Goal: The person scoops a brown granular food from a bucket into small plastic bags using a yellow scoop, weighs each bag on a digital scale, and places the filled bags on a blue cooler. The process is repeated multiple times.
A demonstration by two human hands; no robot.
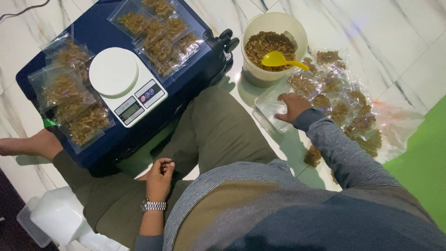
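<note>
I sit on the floor with a dark blue suitcase point(100, 35) across my legs. A white kitchen scale point(126, 85) rests on it, with filled clear bags of brown snack point(160, 35) behind it and more bags point(69, 100) to its left. My right hand point(291, 107) reaches down onto a stack of empty clear plastic bags point(269, 106) on the floor, fingers touching the top one. My left hand point(160, 177), with a metal wristwatch, rests loosely curled on my thigh and holds nothing.
A cream bucket point(275, 25) full of brown snack stands beyond my knee with a yellow scoop point(278, 59) in it. Several filled bags point(346, 104) lie on the marble floor at right. A green mat point(425, 158) borders the right. White plastic containers point(58, 216) sit at lower left.
</note>
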